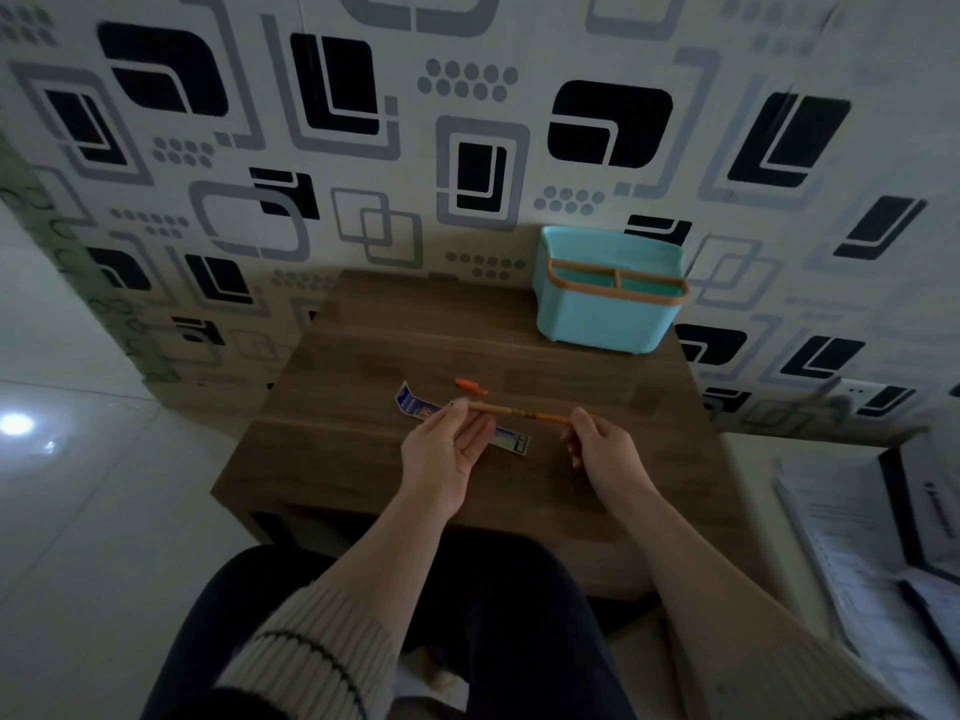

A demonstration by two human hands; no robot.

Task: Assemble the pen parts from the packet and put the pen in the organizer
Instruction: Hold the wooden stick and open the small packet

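Left hand (447,454) palm-up, fingertip grip pinching one end of the pen (511,411), right hand (597,449) pinching the orange end, pen held level just above the packet (415,406) on the counter (337,428), orange cap (471,387) lying beside, teal organizer (608,314) at the far corner

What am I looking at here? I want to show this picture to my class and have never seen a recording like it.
There is no machine: one camera worn on a person's head looks down at their bare hands. The left hand and right hand each pinch one end of a thin pen body above a brown wooden table. On the table lie an orange cap and the opened packet, partly under the left hand. A turquoise organizer stands at the far right corner.
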